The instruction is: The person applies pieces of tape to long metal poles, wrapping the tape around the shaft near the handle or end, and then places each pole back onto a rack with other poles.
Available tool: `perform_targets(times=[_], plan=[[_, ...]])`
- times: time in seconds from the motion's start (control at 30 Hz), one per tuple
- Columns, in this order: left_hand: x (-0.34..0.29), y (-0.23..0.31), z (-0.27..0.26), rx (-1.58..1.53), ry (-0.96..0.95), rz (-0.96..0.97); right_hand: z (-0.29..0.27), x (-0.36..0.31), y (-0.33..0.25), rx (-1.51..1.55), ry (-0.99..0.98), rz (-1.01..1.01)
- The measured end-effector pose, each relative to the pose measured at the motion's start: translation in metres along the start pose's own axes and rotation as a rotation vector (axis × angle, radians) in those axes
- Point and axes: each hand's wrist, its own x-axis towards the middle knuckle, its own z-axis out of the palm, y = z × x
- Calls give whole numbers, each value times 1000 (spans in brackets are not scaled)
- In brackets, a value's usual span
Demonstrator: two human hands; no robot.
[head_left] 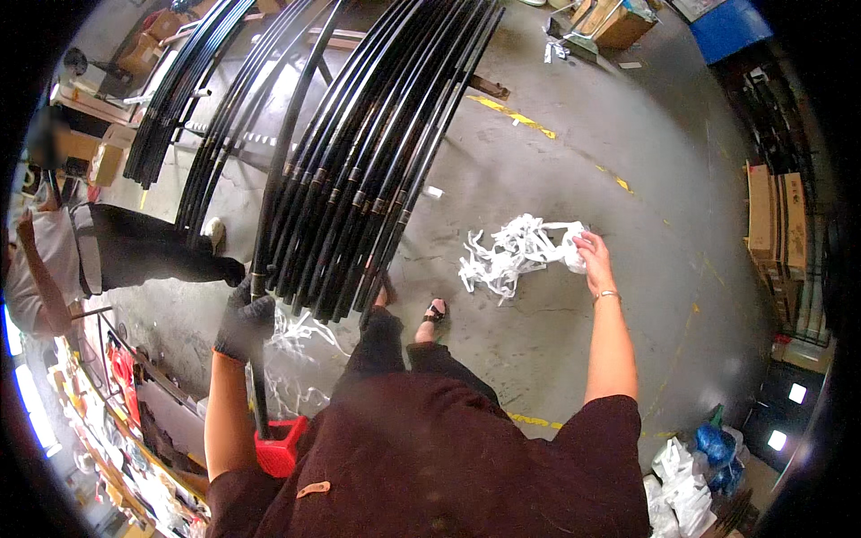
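Note:
My left hand (244,320), in a dark glove, is wrapped round a long black pole (272,202). The pole's lower end reaches down by a red plastic bin (285,446). Close on its right lies a row of similar black poles (359,170), their near ends side by side in front of me. Out to the right, my bare right hand (595,262) has its fingers curled at one end of a tangled bunch of white strips (520,254). The strips spread leftward from that hand, above the grey floor.
At the left stands a person (54,260) in a light top and dark trousers. More black poles (184,94) rest farther left on a rack. Loose white strips (300,334) lie by my feet. White bags (679,484) sit at lower right; cardboard boxes (776,215) line the right side.

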Motion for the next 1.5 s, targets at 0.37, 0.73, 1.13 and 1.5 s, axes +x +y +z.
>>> perform_targets(times=[0.37, 0.73, 1.13, 1.5], plan=[[-37, -31, 22, 13, 45, -17, 0, 15, -26, -723, 70, -344], [-97, -38, 4, 146, 271, 70, -3, 21, -32, -606, 167, -375], [5, -13, -89, 549, 393, 325, 55, -90, 119, -62, -123, 339], [294, -1, -142, 954, 229, 542, 192, -99, 40, -360, -326, 353]])
